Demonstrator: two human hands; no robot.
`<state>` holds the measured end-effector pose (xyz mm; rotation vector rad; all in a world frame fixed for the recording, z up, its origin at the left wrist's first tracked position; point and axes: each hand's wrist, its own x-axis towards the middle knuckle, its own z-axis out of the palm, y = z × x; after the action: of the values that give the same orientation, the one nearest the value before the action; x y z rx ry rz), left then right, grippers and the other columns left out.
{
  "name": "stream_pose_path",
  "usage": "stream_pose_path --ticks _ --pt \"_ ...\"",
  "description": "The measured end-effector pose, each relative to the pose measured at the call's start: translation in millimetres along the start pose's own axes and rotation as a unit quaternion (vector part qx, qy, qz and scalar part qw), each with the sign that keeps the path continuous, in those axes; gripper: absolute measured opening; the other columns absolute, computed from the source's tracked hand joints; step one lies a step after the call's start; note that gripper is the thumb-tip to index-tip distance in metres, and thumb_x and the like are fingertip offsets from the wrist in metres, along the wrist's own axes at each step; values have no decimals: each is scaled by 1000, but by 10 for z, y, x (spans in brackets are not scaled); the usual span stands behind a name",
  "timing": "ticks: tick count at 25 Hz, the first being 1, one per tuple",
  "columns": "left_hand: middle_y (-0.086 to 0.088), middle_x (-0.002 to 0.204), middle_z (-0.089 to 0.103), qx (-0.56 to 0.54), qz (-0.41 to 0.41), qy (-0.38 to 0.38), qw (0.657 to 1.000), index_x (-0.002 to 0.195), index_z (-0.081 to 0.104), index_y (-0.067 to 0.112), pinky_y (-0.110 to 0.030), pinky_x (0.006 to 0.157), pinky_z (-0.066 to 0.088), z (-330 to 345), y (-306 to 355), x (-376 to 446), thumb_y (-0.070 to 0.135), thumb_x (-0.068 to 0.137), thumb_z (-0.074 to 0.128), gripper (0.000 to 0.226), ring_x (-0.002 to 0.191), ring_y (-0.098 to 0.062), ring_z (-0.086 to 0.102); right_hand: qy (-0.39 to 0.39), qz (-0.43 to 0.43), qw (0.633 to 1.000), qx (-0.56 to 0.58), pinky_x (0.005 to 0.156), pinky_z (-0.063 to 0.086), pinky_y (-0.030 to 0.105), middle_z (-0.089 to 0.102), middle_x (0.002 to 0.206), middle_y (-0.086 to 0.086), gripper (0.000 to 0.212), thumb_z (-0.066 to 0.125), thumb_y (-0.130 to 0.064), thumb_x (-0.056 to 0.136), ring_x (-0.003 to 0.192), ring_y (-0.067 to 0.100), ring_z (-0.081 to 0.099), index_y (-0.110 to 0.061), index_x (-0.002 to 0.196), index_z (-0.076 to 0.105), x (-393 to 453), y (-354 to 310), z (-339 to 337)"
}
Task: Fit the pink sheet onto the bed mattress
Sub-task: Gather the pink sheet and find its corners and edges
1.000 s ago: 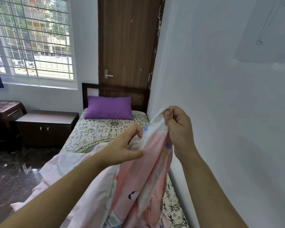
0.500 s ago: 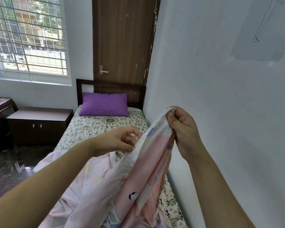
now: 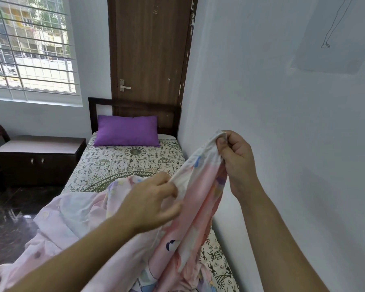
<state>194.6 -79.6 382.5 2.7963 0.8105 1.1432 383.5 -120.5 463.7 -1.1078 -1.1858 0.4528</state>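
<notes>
Hands first: our right hand [image 3: 237,163] pinches the pink sheet [image 3: 198,199] by its raised edge, our left hand [image 3: 150,202] grips the hem just below, the rest heaped on the bed [image 3: 133,163] beneath, so we judge we're hunting a corner; next, spread it toward the pillow [image 3: 126,130].

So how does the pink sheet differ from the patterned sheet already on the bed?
The pink sheet is bunched and lifted, gripped by both hands; the patterned sheet lies flat on the mattress. The pink sheet is pastel with scattered motifs; the patterned sheet is pale with dark figures. Both are printed fabric.
</notes>
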Motion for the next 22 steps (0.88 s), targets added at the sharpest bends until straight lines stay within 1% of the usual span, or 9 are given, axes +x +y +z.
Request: stream_pose_path --ticks 3,8,10,13,14,16,18,20,22 --pt "5 87 55 12 -116 -18 993 81 67 19 -27 54 43 233 117 -6 54 76 40 44 68 -16 57 14 11 1000 4 64 46 12 56 74 -6 26 47 -6 97 65 -1 52 -18 79 62 1 30 7" --pt "5 62 50 101 -129 25 986 61 59 16 -27 44 40 228 -36 111 42 77 36 38 56 -20 56 21 9 1000 9 62 45 12 55 73 -5 26 47 -7 97 64 0 51 -17 79 61 -6 10 -38" --pt "6 55 41 -16 -166 87 982 56 48 16 -25 48 33 164 -76 191 37 72 38 28 51 -11 45 24 6 1000 2 62 44 13 54 73 -5 25 47 -8 97 65 1 50 -17 79 61 -7 17 -59" --pt "7 54 36 -317 -184 184 912 54 42 8 -24 51 26 -140 -111 423 26 74 40 27 52 -5 34 60 53 997 -12 62 43 19 50 71 -5 27 45 -13 98 66 7 46 -18 74 57 85 135 -86" --pt "7 55 35 -302 -140 152 930 54 38 14 -24 51 26 -256 -133 486 29 79 41 29 52 -5 33 79 82 993 -4 60 40 22 47 68 -5 30 45 -15 98 64 8 43 -19 69 53 133 189 -94" --pt "5 55 36 -107 -18 -44 993 59 30 23 -24 52 27 -355 -236 531 50 82 45 39 53 -7 35 114 111 987 5 56 34 24 40 63 -6 35 44 -16 99 59 9 36 -19 63 44 223 263 -87" --pt "4 58 40 68 32 -227 971 64 29 23 -28 59 32 -232 -360 430 56 84 48 43 58 -10 40 125 94 988 -18 53 30 23 34 62 -5 37 43 -15 99 56 8 31 -19 63 38 289 280 -47" --pt "2 66 51 59 24 -247 967 70 40 21 -31 62 36 -74 -464 270 55 85 39 38 65 -17 48 120 71 989 -39 51 29 21 31 61 -6 38 43 -14 99 53 7 29 -20 62 34 325 249 6" --pt "3 66 51 17 -22 -232 972 69 46 19 -24 59 33 17 -516 95 62 77 23 49 61 -9 47 124 53 990 -42 53 30 22 32 60 -6 38 42 -14 99 54 8 30 -20 61 35 369 198 41"
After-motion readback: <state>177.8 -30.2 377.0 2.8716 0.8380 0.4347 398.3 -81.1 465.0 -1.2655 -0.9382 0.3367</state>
